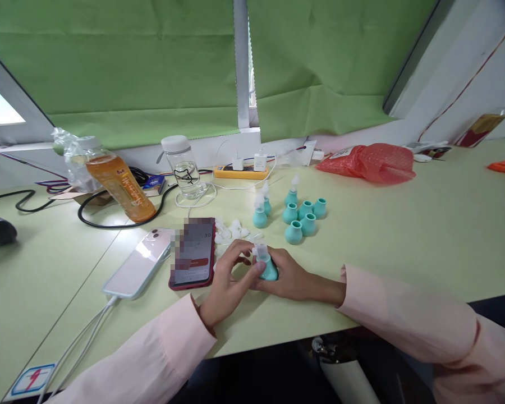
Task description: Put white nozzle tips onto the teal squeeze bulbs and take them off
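Just in from the table's front edge, a teal rubber bulb (268,271) with a clear plastic piece (261,252) in its mouth is held between both hands. My right hand (289,275) wraps round the bulb from the right. My left hand (230,279) is closed from the other side, its thumb pressed on the bulb and its fingertips close to the clear piece. Beyond the hands stand several open-mouthed teal bulbs (294,232). A few other bulbs (260,217) have clear tips fitted on top. Loose clear plastic parts (235,229) lie behind my left hand.
Left of the hands lie a red-cased phone (193,252) and a pale phone (138,264) with cables. Farther back are an orange drink bottle (120,185), a lidded water bottle (185,168), a power strip (240,173) and a red bubble-wrap bag (370,163).
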The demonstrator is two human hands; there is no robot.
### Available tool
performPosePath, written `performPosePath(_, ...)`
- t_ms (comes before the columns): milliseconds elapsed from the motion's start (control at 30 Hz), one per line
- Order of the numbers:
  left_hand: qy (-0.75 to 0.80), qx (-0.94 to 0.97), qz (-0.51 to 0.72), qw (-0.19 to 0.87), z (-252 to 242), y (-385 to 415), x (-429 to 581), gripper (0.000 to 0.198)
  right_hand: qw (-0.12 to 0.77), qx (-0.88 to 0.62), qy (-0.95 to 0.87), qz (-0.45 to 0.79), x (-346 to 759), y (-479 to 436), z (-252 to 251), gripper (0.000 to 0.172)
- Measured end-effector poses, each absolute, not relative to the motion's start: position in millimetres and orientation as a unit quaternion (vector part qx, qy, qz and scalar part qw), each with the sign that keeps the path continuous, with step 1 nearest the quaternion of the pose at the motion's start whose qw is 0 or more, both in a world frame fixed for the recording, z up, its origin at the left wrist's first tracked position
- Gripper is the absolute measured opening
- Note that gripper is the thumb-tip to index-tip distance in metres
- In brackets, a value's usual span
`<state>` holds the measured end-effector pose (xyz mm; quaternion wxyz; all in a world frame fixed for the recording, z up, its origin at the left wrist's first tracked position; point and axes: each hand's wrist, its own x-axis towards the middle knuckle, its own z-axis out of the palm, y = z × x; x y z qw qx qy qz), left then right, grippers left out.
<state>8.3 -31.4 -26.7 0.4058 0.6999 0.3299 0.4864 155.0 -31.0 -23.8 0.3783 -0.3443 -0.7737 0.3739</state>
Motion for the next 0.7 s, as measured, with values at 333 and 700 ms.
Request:
performPosePath(333,0.348,0.673,0.460,0.463,-19,-29,6,0.017,0.328,-0.365,-0.746,0.449,158,-21,-35,0.033)
performPosePath(700,0.363,0.520,0.622,0.459,-21,-25,6,0.012,0.274,-0.348,-0.896,-0.032,161,6,-35,0.039)
